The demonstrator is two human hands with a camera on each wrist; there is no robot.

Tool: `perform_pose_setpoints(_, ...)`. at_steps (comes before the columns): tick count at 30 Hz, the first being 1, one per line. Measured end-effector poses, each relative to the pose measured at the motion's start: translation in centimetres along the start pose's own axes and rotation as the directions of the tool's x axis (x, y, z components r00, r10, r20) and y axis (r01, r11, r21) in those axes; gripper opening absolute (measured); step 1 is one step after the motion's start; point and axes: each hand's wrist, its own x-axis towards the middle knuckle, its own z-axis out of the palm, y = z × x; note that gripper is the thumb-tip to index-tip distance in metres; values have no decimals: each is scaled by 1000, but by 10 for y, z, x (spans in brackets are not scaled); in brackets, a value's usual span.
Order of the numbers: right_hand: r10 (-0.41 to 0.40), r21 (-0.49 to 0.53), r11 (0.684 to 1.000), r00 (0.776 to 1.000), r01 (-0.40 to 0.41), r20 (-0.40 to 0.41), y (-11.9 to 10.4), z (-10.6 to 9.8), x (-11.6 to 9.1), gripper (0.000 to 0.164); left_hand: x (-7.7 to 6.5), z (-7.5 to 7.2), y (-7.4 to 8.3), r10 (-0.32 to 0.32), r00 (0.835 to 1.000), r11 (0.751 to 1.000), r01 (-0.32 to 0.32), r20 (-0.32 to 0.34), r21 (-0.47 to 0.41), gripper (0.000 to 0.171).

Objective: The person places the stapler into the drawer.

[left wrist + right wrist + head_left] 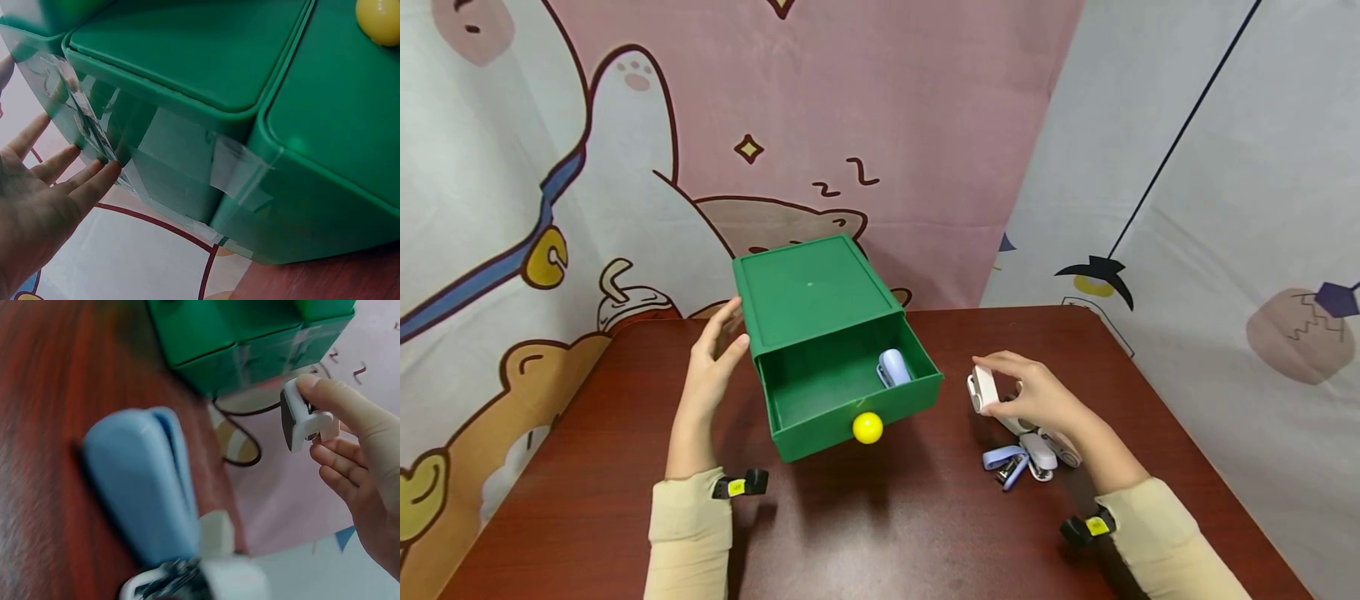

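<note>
A green drawer box (pixel 820 292) stands with its top drawer (pixel 820 429) pulled out; a yellow ball knob (pixel 868 427) is on the front. One light-blue stapler (pixel 893 367) lies in the drawer's right side. My left hand (pixel 713 358) rests its spread fingers against the box's left side, where clear tape (pixel 234 165) shows. Between thumb and fingers, my right hand (pixel 1037 393) pinches a small white stapler (pixel 299 415) with a dark base, held above the table right of the drawer. Several white and blue staplers (pixel 1039 454) lie just below that hand.
The dark red-brown table (pixel 880 533) runs back to a printed cartoon cloth (pixel 925 150). In the right wrist view, a blue stapler (pixel 140 481) looms close, next to a blurred white one (pixel 237 578).
</note>
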Motion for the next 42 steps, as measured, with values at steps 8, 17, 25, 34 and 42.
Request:
perform_pose_setpoints(8,-118,-39,993,988,114,-102,-30,-15,9,69,-1,0,0,-9,1000,1000,9,0,3,53)
perform_pose_setpoints(17,-181,-3,983,965,183,-189,-70,-32,23,72,0,-1,-3,-17,1000,1000,17,1,18,54)
perform_pose_setpoints(25,-231,1,972,948,237,-217,-101,-41,40,71,1,-1,-4,-26,1000,1000,26,-5,14,55)
perform_pose_setpoints(34,-300,110,938,928,329,-219,-132,-34,63,70,-1,2,8,-30,1000,1000,30,-3,5,53)
perform_pose_setpoints(42,-397,132,897,900,422,-178,-147,-18,86,67,0,0,0,-23,1000,1000,23,-7,2,53)
